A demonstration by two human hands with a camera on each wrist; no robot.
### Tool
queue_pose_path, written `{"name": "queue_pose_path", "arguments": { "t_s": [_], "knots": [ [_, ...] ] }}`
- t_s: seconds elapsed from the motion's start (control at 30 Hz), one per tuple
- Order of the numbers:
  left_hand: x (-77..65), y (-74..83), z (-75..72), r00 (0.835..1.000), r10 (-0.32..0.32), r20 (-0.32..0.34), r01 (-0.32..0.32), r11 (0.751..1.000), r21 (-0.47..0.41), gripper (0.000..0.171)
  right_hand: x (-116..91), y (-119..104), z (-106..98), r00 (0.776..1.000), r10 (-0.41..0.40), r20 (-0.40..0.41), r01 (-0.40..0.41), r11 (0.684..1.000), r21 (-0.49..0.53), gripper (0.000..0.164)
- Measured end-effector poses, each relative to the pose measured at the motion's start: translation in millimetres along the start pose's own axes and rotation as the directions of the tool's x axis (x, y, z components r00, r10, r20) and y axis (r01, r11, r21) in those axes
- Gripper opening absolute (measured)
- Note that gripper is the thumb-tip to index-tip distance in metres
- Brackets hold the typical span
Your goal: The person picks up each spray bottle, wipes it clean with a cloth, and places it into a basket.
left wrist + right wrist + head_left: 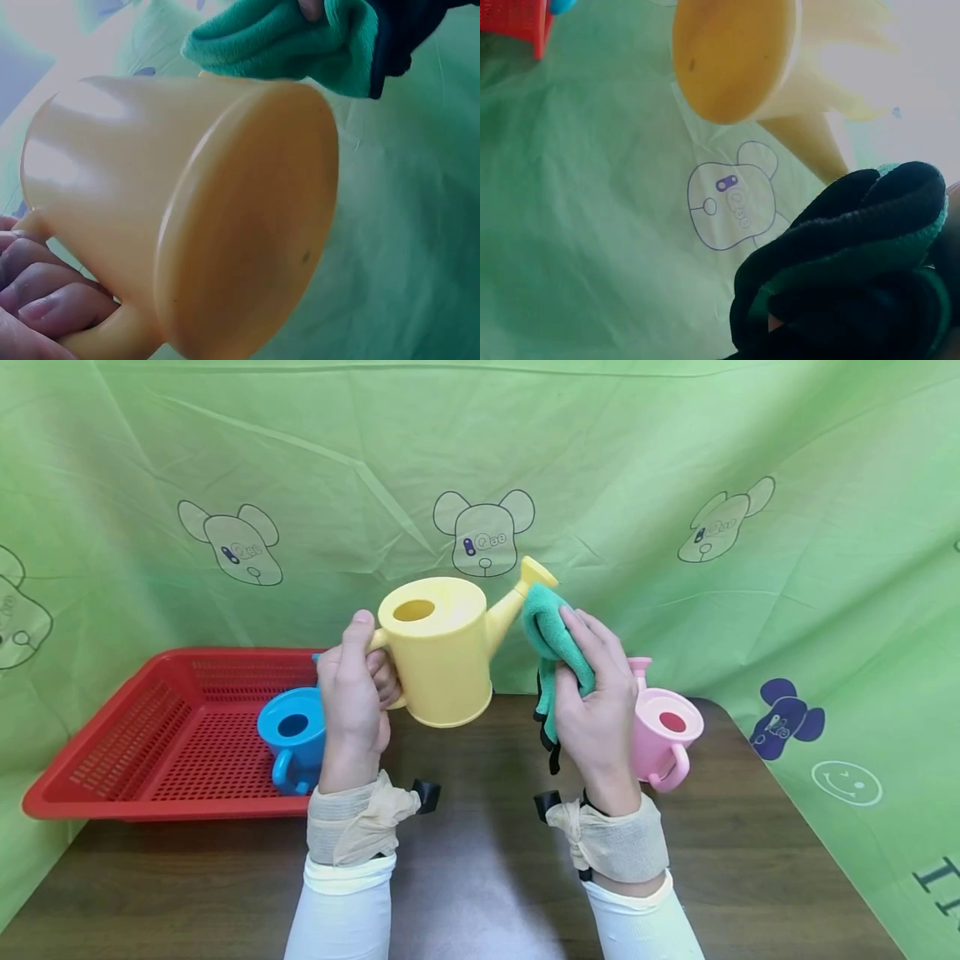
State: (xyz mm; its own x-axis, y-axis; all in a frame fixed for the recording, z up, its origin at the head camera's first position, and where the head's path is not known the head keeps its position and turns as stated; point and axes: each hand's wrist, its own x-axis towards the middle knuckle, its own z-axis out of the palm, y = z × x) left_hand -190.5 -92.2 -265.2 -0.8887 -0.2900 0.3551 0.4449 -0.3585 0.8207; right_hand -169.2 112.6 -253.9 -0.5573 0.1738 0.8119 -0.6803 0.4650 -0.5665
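Observation:
My left hand (351,685) grips the handle of a yellow watering can (441,660), holding it up above the table with its spout pointing right. In the left wrist view, curled fingers (56,296) wrap the handle and the can's round base faces the camera. A folded green cloth (555,639) with dark edging is pinched in my right hand (600,702). The cloth lies against the spout just below its flared head. Dark folds of the cloth (847,240) overlap the spout in the right wrist view.
A red plastic basket (127,760) stands at the left, with a blue watering can (292,727) inside, partly behind my left hand. On the brown table (480,877), a pink watering can (666,731) stands just right of my right hand. A green printed curtain (360,435) hangs behind.

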Motion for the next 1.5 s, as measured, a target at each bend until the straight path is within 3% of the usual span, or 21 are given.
{"name": "queue_pose_path", "arguments": {
  "t_s": [0.2,0.37,0.73,1.07,1.5],
  "knots": [
    [-1.6,-1.9,4.1,0.999,0.006,0.033,-0.007,1.0,0.029,0.059,-0.6,-2.3,-1.3,0.998,0.047,0.042,-0.045,0.998,-0.038,0.046],
    [-2.7,-2.3,6.6,1.0,0.004,0.019,-0.005,0.999,0.048,0.058,-0.2,-3.2,-2.2,0.995,0.005,0.103,-0.001,0.999,-0.04,0.045],
    [-2.6,-2.0,7.5,0.999,0.019,-0.041,-0.021,0.999,-0.05,0.057,-3.2,-3.8,-1.8,0.962,-0.018,0.272,0.026,0.999,-0.025,0.049],
    [-2.7,0.3,8.6,0.992,0.081,-0.092,-0.09,0.991,-0.098,0.054,-5.1,1.0,-2.0,0.939,-0.04,0.342,0.04,0.999,0.009,0.048],
    [-2.1,1.4,6.2,0.984,0.143,-0.106,-0.157,0.977,-0.141,0.052,-3.1,-4.0,-5.2,0.925,-0.002,0.38,0.024,0.998,-0.054,0.047]
  ]
}}
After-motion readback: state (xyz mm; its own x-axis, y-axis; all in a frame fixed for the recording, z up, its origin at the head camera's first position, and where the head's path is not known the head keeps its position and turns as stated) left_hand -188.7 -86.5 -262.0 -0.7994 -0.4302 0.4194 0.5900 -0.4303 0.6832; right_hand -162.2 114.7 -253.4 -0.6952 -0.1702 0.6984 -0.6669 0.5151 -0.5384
